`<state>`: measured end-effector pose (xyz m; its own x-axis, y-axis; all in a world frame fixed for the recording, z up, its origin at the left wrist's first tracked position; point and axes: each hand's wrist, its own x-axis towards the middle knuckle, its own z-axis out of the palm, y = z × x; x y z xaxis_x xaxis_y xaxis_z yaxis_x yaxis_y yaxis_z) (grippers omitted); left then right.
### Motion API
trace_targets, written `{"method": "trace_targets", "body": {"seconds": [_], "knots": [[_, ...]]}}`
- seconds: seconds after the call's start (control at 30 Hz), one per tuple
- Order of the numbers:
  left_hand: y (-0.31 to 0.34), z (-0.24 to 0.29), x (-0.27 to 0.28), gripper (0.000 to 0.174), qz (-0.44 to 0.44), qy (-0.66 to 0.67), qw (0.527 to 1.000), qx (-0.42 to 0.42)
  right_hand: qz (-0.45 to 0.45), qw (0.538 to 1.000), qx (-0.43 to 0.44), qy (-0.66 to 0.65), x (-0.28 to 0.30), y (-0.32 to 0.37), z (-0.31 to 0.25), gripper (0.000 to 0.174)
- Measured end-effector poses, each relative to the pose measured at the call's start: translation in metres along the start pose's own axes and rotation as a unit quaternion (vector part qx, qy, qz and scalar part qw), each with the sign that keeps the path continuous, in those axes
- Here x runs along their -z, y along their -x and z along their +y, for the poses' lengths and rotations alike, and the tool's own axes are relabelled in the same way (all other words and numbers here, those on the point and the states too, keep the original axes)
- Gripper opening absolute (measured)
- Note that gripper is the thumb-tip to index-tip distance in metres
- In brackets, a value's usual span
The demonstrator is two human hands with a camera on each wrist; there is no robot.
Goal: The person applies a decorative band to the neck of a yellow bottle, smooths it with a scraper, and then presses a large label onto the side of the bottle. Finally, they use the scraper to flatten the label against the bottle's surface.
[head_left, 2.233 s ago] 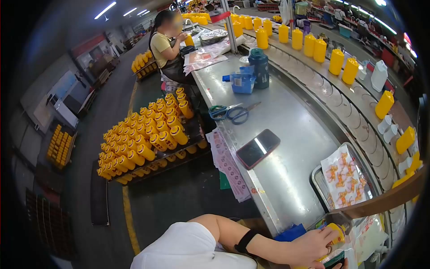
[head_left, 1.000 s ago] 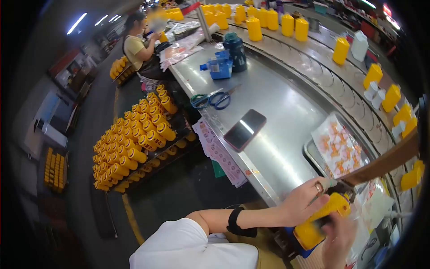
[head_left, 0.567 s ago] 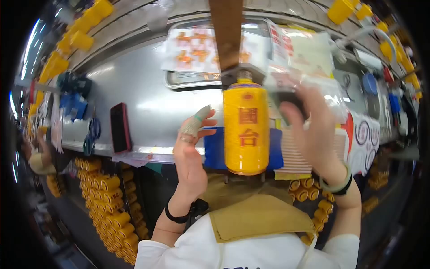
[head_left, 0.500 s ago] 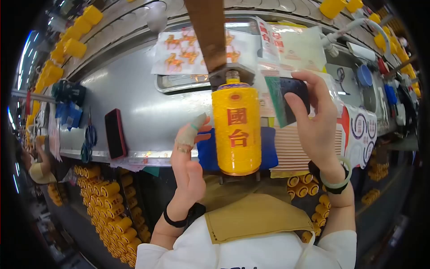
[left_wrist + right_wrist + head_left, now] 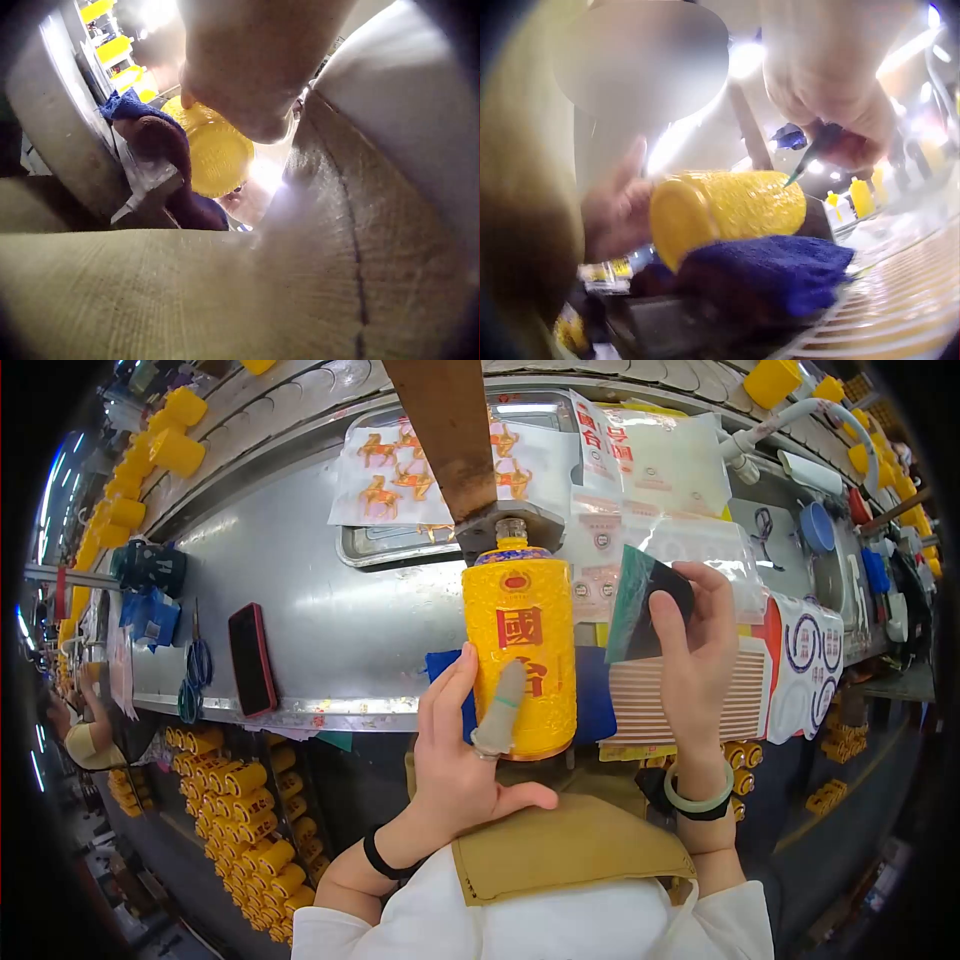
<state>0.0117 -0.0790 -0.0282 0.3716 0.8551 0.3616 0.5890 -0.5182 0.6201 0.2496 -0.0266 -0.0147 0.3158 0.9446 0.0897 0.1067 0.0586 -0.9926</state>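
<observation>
our left hand (image 5: 465, 760) lies straight-fingered on the yellow bottle (image 5: 520, 630), which rests on the blue cloth (image 5: 597, 700). our right hand (image 5: 690, 670) pinches a dark card (image 5: 640, 610); slack pressure could let the bottle roll.

Hands: two, the left hand (image 5: 470, 760) and the right hand (image 5: 690, 650).
Yellow bottle (image 5: 518, 650) at the near edge of the surface (image 5: 330, 610): one.
Dark card (image 5: 645, 605) pinched in the right hand: one.
Blue cloth (image 5: 597, 695) under the bottle: one.
Phone (image 5: 250, 660): one.
Scissors (image 5: 192, 670): one pair.
Metal tray (image 5: 400, 542) at the far edge: one.
Stacked bottles (image 5: 250, 820) on the floor: too many to count.
</observation>
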Motion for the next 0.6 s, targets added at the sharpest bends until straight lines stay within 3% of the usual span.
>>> {"method": "trace_targets", "body": {"seconds": [0.17,0.3,0.43,0.53,0.6], "knots": [[-0.018,0.024,0.007,0.091,-0.07,-0.148,0.986,0.017,0.008,1.0,0.007,-0.028,-0.004,0.001,-0.004,0.03],[-0.024,0.029,0.007,0.096,-0.062,-0.168,0.984,0.001,-0.001,1.0,0.015,-0.02,-0.006,0.005,-0.004,0.029],[-0.025,0.031,0.006,0.081,-0.089,-0.2,0.976,0.003,-0.01,1.0,0.001,-0.007,-0.005,0.003,-0.007,0.03],[-0.023,0.03,0.005,0.071,-0.079,-0.201,0.976,-0.012,-0.017,0.996,0.073,0.044,-0.009,-0.006,-0.012,0.03],[-0.018,0.025,0.003,0.067,-0.069,-0.187,0.98,-0.01,-0.12,0.985,0.093,0.087,-0.015,-0.014,-0.035,0.032]]}}
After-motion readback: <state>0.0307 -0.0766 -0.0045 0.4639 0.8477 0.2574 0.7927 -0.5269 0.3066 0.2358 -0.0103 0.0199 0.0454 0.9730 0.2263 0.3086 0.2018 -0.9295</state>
